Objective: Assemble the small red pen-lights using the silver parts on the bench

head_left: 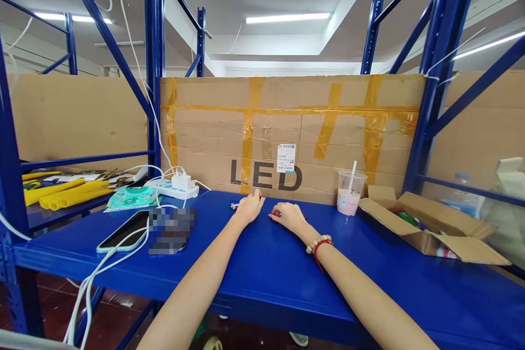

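My left hand [249,208] is closed above the blue shelf top [262,268], with its fingers pinched together. A pen [234,206] with a silver, red and blue end pokes out on its left side; the rest is hidden by the hand. To the right, my right hand [289,215] has its fingers curled inward around a thin pen-like thing. Only a small reddish end [305,217] of that shows beside the palm. A short gap separates the two hands. Beads and a red string [319,246] circle my right wrist.
On the left are a phone [123,232], a blurred dark item [170,232], white cables, a power strip [174,188] and a green packet [131,198]. A pink drink cup [350,194] and an open cardboard box [430,224] stand right. A cardboard panel [197,142] closes the back.
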The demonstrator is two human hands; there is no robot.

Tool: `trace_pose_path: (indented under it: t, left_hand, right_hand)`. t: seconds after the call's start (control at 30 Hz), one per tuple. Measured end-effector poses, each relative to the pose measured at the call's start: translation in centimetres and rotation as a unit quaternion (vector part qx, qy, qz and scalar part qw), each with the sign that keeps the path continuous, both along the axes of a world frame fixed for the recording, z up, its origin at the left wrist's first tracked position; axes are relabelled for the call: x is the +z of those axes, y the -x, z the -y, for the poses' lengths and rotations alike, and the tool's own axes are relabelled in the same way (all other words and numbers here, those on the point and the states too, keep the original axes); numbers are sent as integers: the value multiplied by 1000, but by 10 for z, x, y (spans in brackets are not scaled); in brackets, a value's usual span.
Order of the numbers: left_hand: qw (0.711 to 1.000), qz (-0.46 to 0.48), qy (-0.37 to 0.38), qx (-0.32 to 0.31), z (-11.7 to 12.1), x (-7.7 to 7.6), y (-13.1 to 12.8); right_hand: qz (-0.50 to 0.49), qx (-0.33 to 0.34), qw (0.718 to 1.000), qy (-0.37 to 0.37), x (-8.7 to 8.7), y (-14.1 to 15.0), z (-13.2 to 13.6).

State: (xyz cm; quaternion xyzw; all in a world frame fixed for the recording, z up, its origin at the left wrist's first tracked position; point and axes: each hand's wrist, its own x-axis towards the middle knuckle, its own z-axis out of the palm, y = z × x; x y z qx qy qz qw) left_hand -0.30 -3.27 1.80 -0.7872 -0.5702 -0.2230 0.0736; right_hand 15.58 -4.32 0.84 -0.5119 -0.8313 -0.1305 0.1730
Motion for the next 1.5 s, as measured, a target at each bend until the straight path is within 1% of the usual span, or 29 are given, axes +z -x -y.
trace_pose_path:
  t: [0.1, 0.27, 0.37, 0.43, 0.57, 0.67, 0.73, 0.87, 1.03, 1.17, 1.33, 1.5]
  left_hand:
    - [1000, 8, -7, 17, -1, 3, 3]
    - [1000, 7, -11, 10, 0, 7, 2]
    - [1000, 13, -15, 24, 2, 9, 0]
    - [1000, 1, -1, 23, 3, 7, -1]
    - [999, -32, 33, -2, 4, -2, -5]
    - [999, -39, 34, -14, 3, -9, -10]
    - [998, -41, 33, -21, 2, -10, -12]
    - [998, -31, 34, -39, 2, -8, -15]
    - [998, -18, 46, -41, 1, -7, -12]
    - [998, -23, 35, -52, 0, -7, -9]
    - [998, -34, 19, -51, -1, -5, -9]
    - [998, -23, 24, -56, 0, -4, -6]
  right_hand:
    - [-12, 14, 1000, -3, -1, -2, -4]
    - [3, 35, 999, -10, -1, -3, -4]
    - [17, 30, 999, -10, 0, -3, -2]
    - [19, 19, 1000, -11, 0, -2, -2]
    - [20, -23, 999, -22, -1, -2, -4]
    - [22, -43, 999, -25, -2, -3, -6]
    - [21, -48, 998, -23, -2, -4, -7]
    - [15, -52, 998, -20, -2, -6, -8]
    - [14, -52, 998, -20, -1, -7, -6]
    - [16, -52, 998, -3, 0, -6, -8]
    - [4, -49, 999, 4, -1, -4, -8]
    - [-8, -51, 998, 18, -1, -5, -6]
